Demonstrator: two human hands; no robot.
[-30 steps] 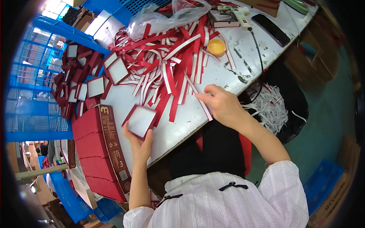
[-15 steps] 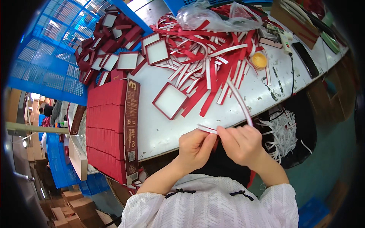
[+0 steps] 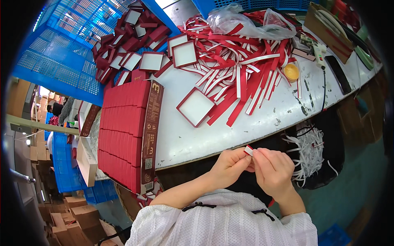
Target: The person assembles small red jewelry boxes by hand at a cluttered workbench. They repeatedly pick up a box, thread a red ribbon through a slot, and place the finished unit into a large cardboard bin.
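Note:
Just off the table's front edge, my left hand and my right hand meet fingertip to fingertip. Both pinch a red ribbon strip with a white face, and only its short end shows above the fingers. The rest of it is hidden by my hands. Beyond them on the white table lies a heap of similar red-and-white ribbon strips. A shallow square box lid, red-edged and white inside, sits to the left of the heap's near ends.
At the left, a carton holds rows of red boxes. Loose red boxes pile up behind, beside a blue crate. A yellow round tub, a black phone and a bag of white paper strips are on the right.
A long pale strip that curved up from my right hand no longer shows. My hands have drawn together around the ribbon end, and the whole view has shifted slightly.

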